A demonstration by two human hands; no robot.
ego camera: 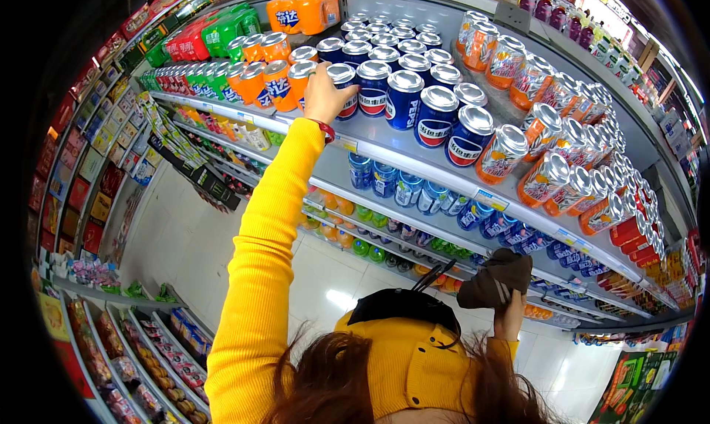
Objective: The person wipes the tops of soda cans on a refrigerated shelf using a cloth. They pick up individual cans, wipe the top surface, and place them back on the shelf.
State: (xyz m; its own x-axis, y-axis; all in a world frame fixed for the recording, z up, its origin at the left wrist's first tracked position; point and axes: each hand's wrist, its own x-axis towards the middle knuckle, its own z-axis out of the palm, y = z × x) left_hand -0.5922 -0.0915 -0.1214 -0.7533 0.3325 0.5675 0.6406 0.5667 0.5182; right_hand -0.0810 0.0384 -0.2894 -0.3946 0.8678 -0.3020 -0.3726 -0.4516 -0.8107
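My left hand (327,95) reaches to the upper shelf, its fingers around the near side of a blue Pepsi can (341,75) at the left end of the front row; whether it grips the can is unclear. Just left of it stand orange Fanta cans (280,85). More Pepsi cans (404,97) stand upright to the right and behind. At the lower right, in front of the shelves, my right hand (513,307) holds a bunched dark brown cloth (496,279) with a pale stripe. A red band circles my left wrist.
Orange-and-white cans (502,153) stand along the shelf to the right. Below the shelf edge (388,152) are blue-labelled bottles (409,188) and further rows of drinks. Multipacks of cans (302,12) lie at the back left. A snack rack (133,307) stands lower left.
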